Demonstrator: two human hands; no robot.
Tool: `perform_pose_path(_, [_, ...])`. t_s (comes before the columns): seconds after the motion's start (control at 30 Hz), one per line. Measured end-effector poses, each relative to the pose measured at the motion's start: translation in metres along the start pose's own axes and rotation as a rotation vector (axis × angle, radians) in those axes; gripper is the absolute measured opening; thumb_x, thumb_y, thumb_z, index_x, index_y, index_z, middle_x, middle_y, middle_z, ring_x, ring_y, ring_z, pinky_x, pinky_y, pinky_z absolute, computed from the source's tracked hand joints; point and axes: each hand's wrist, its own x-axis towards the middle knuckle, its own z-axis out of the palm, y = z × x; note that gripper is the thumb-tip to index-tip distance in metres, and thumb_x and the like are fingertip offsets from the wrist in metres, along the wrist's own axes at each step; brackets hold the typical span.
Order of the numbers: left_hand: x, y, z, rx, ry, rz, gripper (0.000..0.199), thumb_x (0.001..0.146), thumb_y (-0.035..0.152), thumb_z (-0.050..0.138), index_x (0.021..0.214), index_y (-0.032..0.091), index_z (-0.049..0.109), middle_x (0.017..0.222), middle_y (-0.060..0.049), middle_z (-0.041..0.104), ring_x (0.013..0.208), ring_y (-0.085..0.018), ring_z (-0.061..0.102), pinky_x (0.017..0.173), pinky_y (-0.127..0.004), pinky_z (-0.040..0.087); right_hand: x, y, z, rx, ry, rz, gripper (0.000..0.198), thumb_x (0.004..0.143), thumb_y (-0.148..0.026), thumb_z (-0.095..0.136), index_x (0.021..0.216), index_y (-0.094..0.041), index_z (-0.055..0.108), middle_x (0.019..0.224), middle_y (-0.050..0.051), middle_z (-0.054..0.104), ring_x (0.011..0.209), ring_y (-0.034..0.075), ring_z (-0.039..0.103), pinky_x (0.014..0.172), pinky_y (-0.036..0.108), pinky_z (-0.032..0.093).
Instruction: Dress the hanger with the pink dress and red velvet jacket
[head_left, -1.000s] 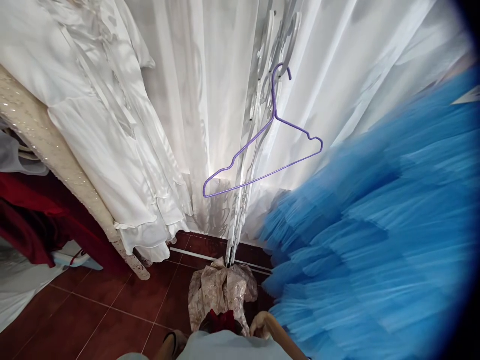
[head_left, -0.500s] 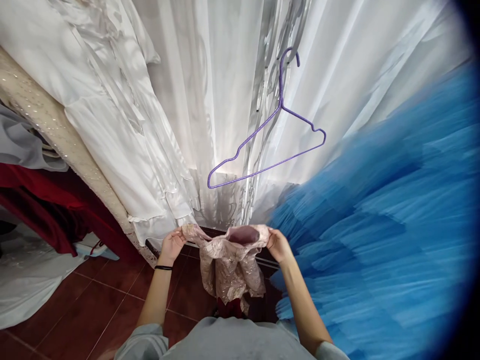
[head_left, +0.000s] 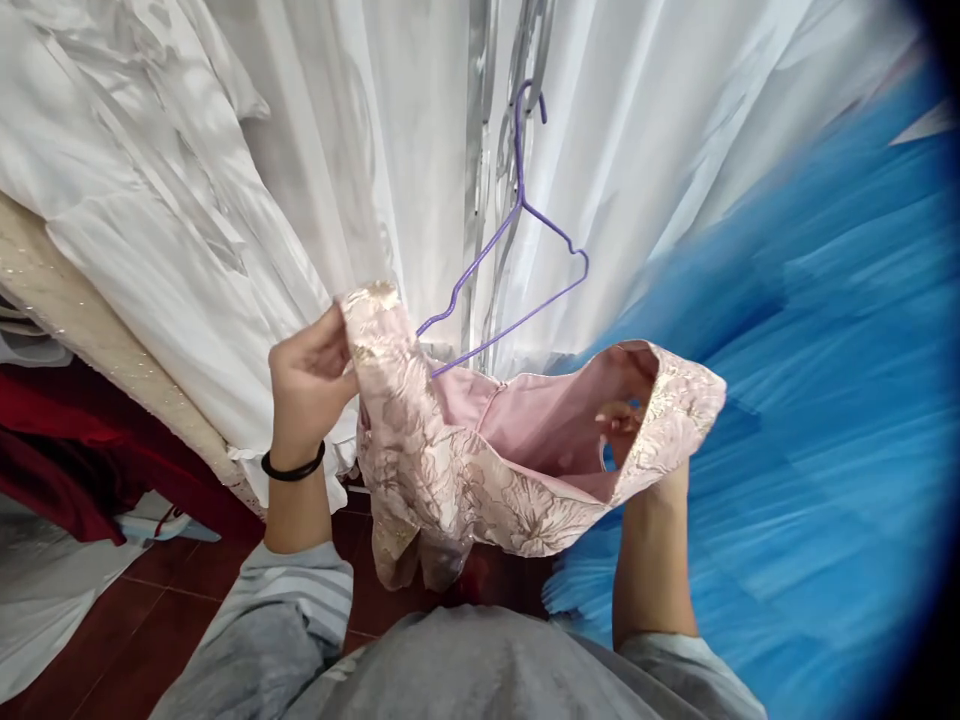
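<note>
A pale pink dress point(head_left: 544, 510) with a raised, gold-edged flower pattern is held up by both my hands, its neckline spread wide and the plain pink lining showing. My left hand point(head_left: 311, 375), with a black band at the wrist, is closed on the shoulder part at the left. My right hand point(head_left: 621, 418) is mostly covered by the other shoulder part; a few bent fingers show inside the garment, and it holds that side up. Just beyond the neckline hangs a purple hanger point(head_left: 517, 315), its left end hidden behind the left shoulder part.
Metal scrollwork point(head_left: 480, 160) in front of white curtains point(head_left: 420, 120) carries the hanger. White garments point(head_left: 172, 230) hang at the left, above dark red cloth point(head_left: 52, 430). A large blue ruffled tulle skirt point(head_left: 810, 450) fills the right. The floor point(head_left: 112, 620) is red tile.
Both hands have raised the dress toward the hanger and closer to me. My right hand has gone inside the shoulder part, and the neckline is opened wider.
</note>
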Motion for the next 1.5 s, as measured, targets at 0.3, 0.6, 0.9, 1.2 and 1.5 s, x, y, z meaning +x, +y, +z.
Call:
perform_pose_path(0.3, [0.024,0.0,0.034,-0.009,-0.273,-0.223,0.044,0.079,0.048,0.078,0.108,0.016,0.075,0.106,-0.01,0.076,0.115,-0.03,0.068,0.098,-0.041,0.059,0.0,-0.015,-0.034,-0.272,-0.335,0.063,0.03,0.082,-0.041,0.074,0.105,-0.023,0.074,0.106,0.009,0.075,0.087,0.022,0.074,0.074,0.034,0.065])
perform_pose_path(0.6, [0.014,-0.02,0.06,-0.021,-0.326,-0.229,0.032,0.089,0.038,0.069,0.112,0.017,0.069,0.115,-0.01,0.073,0.114,-0.025,0.067,0.101,-0.037,0.054,-0.013,0.045,-0.059,0.204,-0.56,0.282,0.058,0.072,-0.047,0.081,0.124,-0.027,0.065,0.112,0.011,0.074,0.086,0.022,0.074,0.076,0.036,0.065])
perform_pose_path(0.9, [0.02,-0.041,0.06,-0.09,-0.312,-0.385,0.035,0.076,0.048,0.079,0.089,0.018,0.068,0.084,-0.007,0.073,0.078,-0.02,0.067,0.069,-0.03,0.055,0.01,0.027,-0.092,-0.082,-0.252,0.209,0.035,0.072,-0.033,0.083,0.106,-0.03,0.076,0.123,0.012,0.069,0.113,0.029,0.068,0.09,0.037,0.062])
perform_pose_path(1.2, [0.056,-0.038,0.029,0.313,-0.056,-0.178,0.031,0.064,0.04,0.087,0.07,0.015,0.071,0.058,0.003,0.058,0.056,-0.008,0.042,0.051,-0.024,0.028,0.107,0.022,-0.081,0.294,-0.126,0.336,0.048,0.07,-0.046,0.082,0.108,-0.018,0.071,0.126,0.013,0.069,0.114,0.022,0.068,0.095,0.035,0.057])
perform_pose_path(1.5, [0.076,-0.051,0.014,0.362,-0.055,-0.13,0.027,0.066,0.037,0.085,0.07,0.014,0.07,0.054,0.005,0.053,0.055,-0.007,0.041,0.056,-0.025,0.029,0.193,-0.044,-0.045,-0.185,-0.296,0.071,0.018,0.085,-0.009,0.066,0.103,-0.007,0.069,0.102,0.004,0.075,0.09,0.007,0.064,0.088,0.021,0.052])
